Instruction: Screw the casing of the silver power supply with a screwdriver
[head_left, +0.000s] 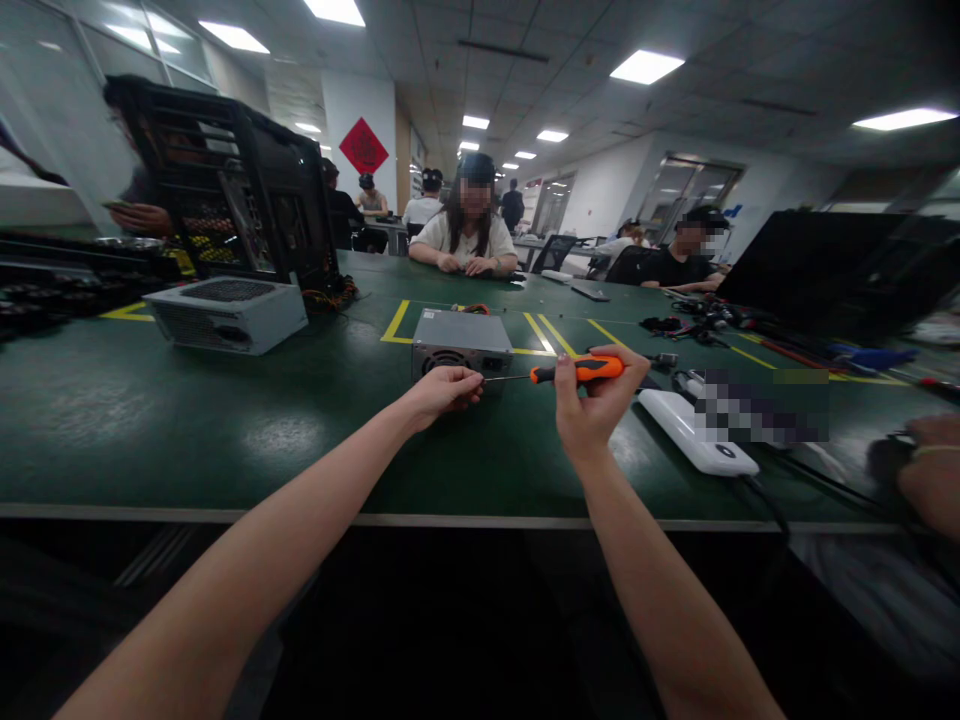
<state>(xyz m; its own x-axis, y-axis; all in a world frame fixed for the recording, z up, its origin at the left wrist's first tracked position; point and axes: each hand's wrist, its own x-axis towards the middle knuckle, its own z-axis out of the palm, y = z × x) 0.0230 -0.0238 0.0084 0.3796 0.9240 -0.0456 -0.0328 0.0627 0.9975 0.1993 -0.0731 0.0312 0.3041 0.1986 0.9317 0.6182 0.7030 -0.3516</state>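
My right hand (592, 400) is closed around the orange and black handle of a screwdriver (577, 371), held level with its thin shaft pointing left. The fingers of my left hand (442, 390) are pinched at the tip of the shaft; whether a screw sits between them I cannot make out. Both hands hover over the green table (150, 420), just in front of a grey power supply unit (461, 342) whose fan grille faces me.
A second grey power supply (229, 313) lies at the left beside an open black computer case (240, 195). A white power bank (694, 430) with a cable lies to the right. Cables and tools (697, 320) clutter the far right. Several people sit across the table.
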